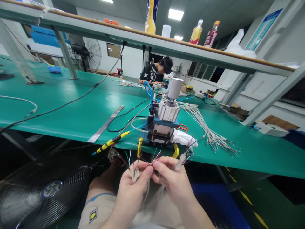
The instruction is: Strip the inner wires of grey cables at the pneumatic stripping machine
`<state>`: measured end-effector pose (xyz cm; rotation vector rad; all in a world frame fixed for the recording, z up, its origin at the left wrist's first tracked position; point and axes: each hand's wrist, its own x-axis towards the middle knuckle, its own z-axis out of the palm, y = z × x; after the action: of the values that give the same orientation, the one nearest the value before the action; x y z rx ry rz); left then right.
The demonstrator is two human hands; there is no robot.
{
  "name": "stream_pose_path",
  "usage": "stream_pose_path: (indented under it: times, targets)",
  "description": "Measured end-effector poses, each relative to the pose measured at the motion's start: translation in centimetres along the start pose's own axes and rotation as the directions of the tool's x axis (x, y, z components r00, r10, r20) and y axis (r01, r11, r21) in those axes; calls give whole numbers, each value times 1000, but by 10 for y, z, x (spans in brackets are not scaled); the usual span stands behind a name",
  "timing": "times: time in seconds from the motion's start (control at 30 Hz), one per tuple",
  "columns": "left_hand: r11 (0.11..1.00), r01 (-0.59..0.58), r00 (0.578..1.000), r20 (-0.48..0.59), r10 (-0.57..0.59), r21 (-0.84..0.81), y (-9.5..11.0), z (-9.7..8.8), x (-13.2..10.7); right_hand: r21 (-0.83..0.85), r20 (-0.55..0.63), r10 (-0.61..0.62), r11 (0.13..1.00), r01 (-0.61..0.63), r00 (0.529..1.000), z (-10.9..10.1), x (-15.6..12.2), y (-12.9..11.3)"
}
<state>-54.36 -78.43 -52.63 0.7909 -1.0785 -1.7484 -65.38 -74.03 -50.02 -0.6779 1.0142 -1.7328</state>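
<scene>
My left hand (137, 181) is closed around white multi-core cables, with a bundled end (134, 175) and thin coloured wires poking up past the fingers. My right hand (170, 178) grips more of these cables, and another bundled end (180, 161) fans out red, white, green and dark strands above it. Between the two hands, thumbs and fingertips pinch fine wires (156, 157) close together. Pale cable lengths hang below the hands over my lap. Just beyond stands a small pneumatic press (164, 124) on the table edge.
A pile of white cables (209, 132) lies right of the press on the green table (59, 111). A steel ruler (106, 124) lies to the left. Yellow-black taped tubing (111, 143) overhangs the edge. A floor fan (45, 190) stands lower left. Another person (154, 71) sits across.
</scene>
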Motion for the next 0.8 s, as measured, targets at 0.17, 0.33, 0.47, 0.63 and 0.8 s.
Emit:
stream_pose_path:
  times: [0.17, 0.33, 0.47, 0.63, 0.8]
  targets:
    - [999, -18, 1000, -7, 19, 27, 1, -1, 0, -59, -22, -78, 995, 77, 997, 1, -3, 2]
    - [998, -45, 999, 33, 43, 52, 2, 0, 0, 8, -33, 22, 1000, -22, 999, 0, 0, 1]
    - [995, -46, 998, 46, 42, 90, 4, 1, -1, 12, 9, 89, 996, -89, 996, 0, 3, -3]
    - [995, -57, 997, 65, 52, 82, 6, 1, -1, -16, 35, 21, 1000, -21, 999, 2, 4, -5]
    - [997, -58, 992, 119, 51, 55, 6, 2, -2, -60, 12, 4, 998, -3, 1000, 2, 6, -10]
